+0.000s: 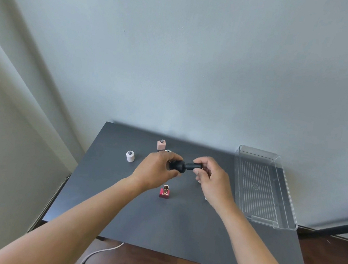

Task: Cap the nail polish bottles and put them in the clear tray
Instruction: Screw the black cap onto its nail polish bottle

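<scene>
The left hand (158,170) grips the black bottle (177,166), tipped sideways above the table (158,227). The right hand (211,176) pinches the cap (195,166) at the bottle's neck; it looks joined, though blur hides the seam. Below the grip stands the red bottle (164,193), beyond it the pink bottle (161,145), left of it the white bottle (130,156). The tray (259,188) lies well right of the grip.

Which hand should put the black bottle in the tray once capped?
Likely the right hand: it pinches the cap on the black bottle, and the clear tray sits on its side; the left hand would reach across.
</scene>
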`<state>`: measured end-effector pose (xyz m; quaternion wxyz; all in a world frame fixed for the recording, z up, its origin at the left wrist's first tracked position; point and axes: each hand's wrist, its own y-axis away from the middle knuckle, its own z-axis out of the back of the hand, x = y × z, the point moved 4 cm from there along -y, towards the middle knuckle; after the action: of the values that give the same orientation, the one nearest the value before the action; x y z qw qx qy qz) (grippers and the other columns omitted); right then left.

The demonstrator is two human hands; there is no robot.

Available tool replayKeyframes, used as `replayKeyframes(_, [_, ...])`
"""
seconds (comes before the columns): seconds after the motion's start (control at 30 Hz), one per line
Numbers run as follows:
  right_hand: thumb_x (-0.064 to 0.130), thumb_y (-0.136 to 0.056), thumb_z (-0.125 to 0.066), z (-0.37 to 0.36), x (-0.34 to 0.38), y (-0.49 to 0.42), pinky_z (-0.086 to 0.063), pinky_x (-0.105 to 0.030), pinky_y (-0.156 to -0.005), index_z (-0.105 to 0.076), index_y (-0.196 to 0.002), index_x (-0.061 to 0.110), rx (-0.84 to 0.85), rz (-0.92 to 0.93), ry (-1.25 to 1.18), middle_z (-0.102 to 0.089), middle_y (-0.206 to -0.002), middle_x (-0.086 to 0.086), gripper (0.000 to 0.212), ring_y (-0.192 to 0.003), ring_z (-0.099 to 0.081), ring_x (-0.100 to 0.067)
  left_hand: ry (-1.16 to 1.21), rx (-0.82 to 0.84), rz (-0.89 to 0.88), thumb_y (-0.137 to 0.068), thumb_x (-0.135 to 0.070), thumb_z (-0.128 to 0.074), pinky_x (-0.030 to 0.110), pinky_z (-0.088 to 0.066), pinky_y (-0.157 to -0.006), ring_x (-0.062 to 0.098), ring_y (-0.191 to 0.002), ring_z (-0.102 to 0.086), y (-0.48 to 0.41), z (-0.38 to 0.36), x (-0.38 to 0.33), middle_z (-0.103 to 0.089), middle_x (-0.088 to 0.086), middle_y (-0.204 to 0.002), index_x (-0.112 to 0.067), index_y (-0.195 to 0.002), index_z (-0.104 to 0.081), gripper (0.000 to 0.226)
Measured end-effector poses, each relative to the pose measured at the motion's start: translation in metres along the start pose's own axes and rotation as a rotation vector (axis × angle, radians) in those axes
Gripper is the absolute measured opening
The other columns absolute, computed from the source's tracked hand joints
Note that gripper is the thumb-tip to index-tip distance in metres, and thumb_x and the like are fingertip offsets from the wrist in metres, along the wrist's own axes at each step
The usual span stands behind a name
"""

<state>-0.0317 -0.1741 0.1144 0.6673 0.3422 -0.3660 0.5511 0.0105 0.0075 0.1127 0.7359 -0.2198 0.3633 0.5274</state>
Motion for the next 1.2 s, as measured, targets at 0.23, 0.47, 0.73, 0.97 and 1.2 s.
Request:
replayKeyframes(0.23, [0.044, -0.096, -0.05, 0.0018, -0.0006, 0.0012, -0.044, -0.025, -0.047, -0.065, -0.079, 0.025, 0.011, -0.045, 0.05, -0.071, -0.067, 0.012, 0.029, -0.052, -0.06, -0.003, -0.021, -0.082, -0.089, -0.076, -0.018, -0.076, 0.013, -0.043, -0.077, 0.002, -0.087, -0.057, 0.0013, 0.0036, -0.006, -0.061, -0.015, -0.101, -0.035, -0.099, -0.064, 0.031])
replayKeyframes(0.47, [0.069, -0.092, -0.035, 0.005, -0.0024, 0.0016, -0.047, -0.031, -0.05, -0.062, -0.057, 0.014, 0.004, -0.144, 0.052, -0.066, -0.049, -0.005, 0.071, -0.039, -0.055, -0.014, -0.022, -0.108, -0.147, -0.077, -0.018, -0.076, 0.006, -0.039, -0.073, 0.002, -0.086, -0.057, 0.0017, 0.0026, -0.0105, -0.062, -0.013, -0.099, -0.033, -0.096, -0.063, 0.028])
replayKeyframes(0.73, [0.033, -0.088, -0.065, 0.0008, -0.0004, 0.0061, -0.041, -0.011, -0.045, -0.058, -0.114, 0.04, 0.076, -0.079, -0.063, -0.07, -0.09, 0.007, 0.028, -0.057, -0.064, -0.004, -0.029, -0.121, -0.103, -0.077, -0.019, -0.077, 0.019, -0.046, -0.078, 0.003, -0.086, -0.056, -0.002, 0.0014, -0.0043, -0.062, -0.015, -0.1, -0.032, -0.099, -0.064, 0.028])
replayKeyframes(0.97, [0.041, -0.095, -0.053, 0.004, 0.0002, 0.0052, -0.041, -0.021, -0.047, -0.064, -0.089, 0.024, 0.055, -0.073, -0.045, -0.076, -0.076, 0.01, 0.021, -0.053, -0.064, -0.016, -0.015, -0.112, -0.129, -0.077, -0.018, -0.076, 0.014, -0.043, -0.076, 0.002, -0.087, -0.057, -0.0017, -0.0002, -0.0083, -0.062, -0.013, -0.102, -0.032, -0.099, -0.064, 0.029])
replayKeyframes(1.2, [0.078, -0.083, -0.04, 0.0054, -0.0018, 0.0005, -0.044, -0.026, -0.048, -0.068, -0.064, 0.014, 0.06, -0.195, -0.011, -0.071, -0.056, -0.005, 0.073, -0.042, -0.06, -0.018, 0.001, -0.107, -0.14, -0.078, -0.019, -0.076, 0.013, -0.044, -0.079, -0.001, -0.089, -0.057, -0.0018, 0.0007, -0.0082, -0.062, -0.016, -0.102, -0.033, -0.101, -0.064, 0.03])
